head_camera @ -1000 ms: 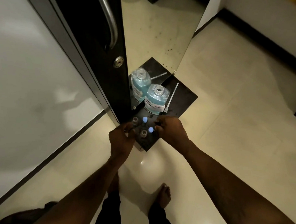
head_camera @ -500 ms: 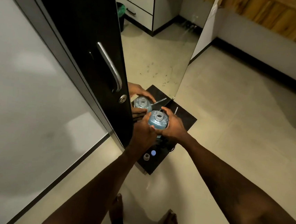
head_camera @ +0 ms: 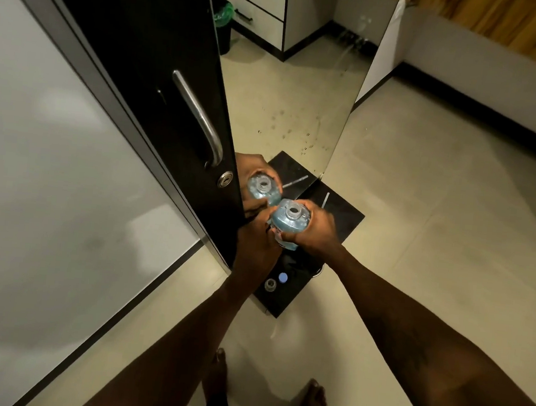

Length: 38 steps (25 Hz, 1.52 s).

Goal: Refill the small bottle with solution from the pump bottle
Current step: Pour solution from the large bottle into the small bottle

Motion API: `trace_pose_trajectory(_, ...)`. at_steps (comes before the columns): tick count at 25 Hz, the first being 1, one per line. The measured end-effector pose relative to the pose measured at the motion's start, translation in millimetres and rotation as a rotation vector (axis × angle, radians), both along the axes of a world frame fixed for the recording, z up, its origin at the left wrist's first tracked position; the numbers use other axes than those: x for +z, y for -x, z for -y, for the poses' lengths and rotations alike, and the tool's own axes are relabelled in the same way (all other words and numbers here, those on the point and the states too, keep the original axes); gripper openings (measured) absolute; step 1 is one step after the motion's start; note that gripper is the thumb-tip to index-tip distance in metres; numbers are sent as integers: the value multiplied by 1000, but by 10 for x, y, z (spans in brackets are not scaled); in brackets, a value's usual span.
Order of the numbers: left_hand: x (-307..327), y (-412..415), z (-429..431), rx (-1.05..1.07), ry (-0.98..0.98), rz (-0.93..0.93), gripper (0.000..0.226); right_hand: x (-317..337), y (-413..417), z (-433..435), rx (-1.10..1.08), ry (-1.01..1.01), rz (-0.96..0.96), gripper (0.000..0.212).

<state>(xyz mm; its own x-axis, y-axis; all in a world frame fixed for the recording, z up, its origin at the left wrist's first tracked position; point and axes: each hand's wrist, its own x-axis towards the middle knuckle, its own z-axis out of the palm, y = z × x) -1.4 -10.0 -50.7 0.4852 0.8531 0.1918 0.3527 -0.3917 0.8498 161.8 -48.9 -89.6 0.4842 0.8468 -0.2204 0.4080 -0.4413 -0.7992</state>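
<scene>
The pump bottle (head_camera: 286, 222) is clear with blue solution and its neck is open, the pump removed. My right hand (head_camera: 318, 229) grips its right side and my left hand (head_camera: 257, 244) holds its left side, lifting it above the black stool top (head_camera: 340, 216). The pump with its white tube (head_camera: 326, 199) lies on the stool behind. Below my hands, a small open bottle (head_camera: 270, 284) stands on the stool beside a blue cap (head_camera: 282, 277). Other small bottles are hidden under my hands.
A mirror (head_camera: 297, 91) stands directly behind the stool and reflects the bottle and hands. A black door with a steel handle (head_camera: 199, 121) is at left. Beige tiled floor (head_camera: 425, 185) surrounds the stool; my bare feet (head_camera: 316, 404) are below.
My hands left the small bottles, took hold of the pump bottle on both sides and lifted it off the stool. The camera view rose and pulled back.
</scene>
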Motion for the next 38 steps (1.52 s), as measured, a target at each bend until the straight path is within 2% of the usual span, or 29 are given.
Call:
trace_pose_trajectory(2, -115, 138, -7, 40, -49, -24, 26, 31, 14, 28, -12, -29, 11, 72)
trace_pose_trajectory(6, -161, 410, -2, 14, -45, -83, 29, 342, 13, 169, 6, -116, 31, 74)
trace_pose_trajectory(10, 69, 509, 7, 30, -65, -119, 32, 920, -20, 397, 13, -213, 32, 77)
trace_pose_trajectory(13, 386, 589, 122, 8, 239, -54, 32, 1400, -102, 615, 3, -313, -65, 73)
trace_pose_trajectory(17, 946, 522, 358, -281, 671, 226, 36, 1942, -128, 822, 26, -357, -229, 52)
trace_pose_trajectory(20, 1249, 460, 453, -440, 775, 299, 56, 2237, -99, 957, 18, -394, -351, 39)
trace_pose_trajectory(22, 1371, 428, 494, -468, 766, 293, 70, 2356, -104, 1043, 16, -405, -419, 39)
trace_pose_trajectory(24, 1435, 386, 536, -475, 758, 300, 74, 2396, -96, 1084, 18, -398, -437, 44)
trace_pose_trajectory(27, 1426, 350, 578, -445, 734, 304, 71, 2364, -45, 1083, -13, -358, -493, 58)
trace_pose_trajectory(30, 1278, 393, 584, -406, 731, 285, 73, 2270, 0, 1097, 21, -314, -522, 50)
trace_pose_trajectory(34, 810, 530, 510, -364, 838, 279, 73, 2034, 90, 1100, 8, -292, -448, 57)
trace_pose_trajectory(36, 477, 662, 491, -177, 798, 207, 57, 1907, 99, 1102, 13, -290, -408, 55)
trace_pose_trajectory(38, 90, 808, 442, 131, 592, -8, 45, 1800, 75, 1124, 1, -279, -426, 54)
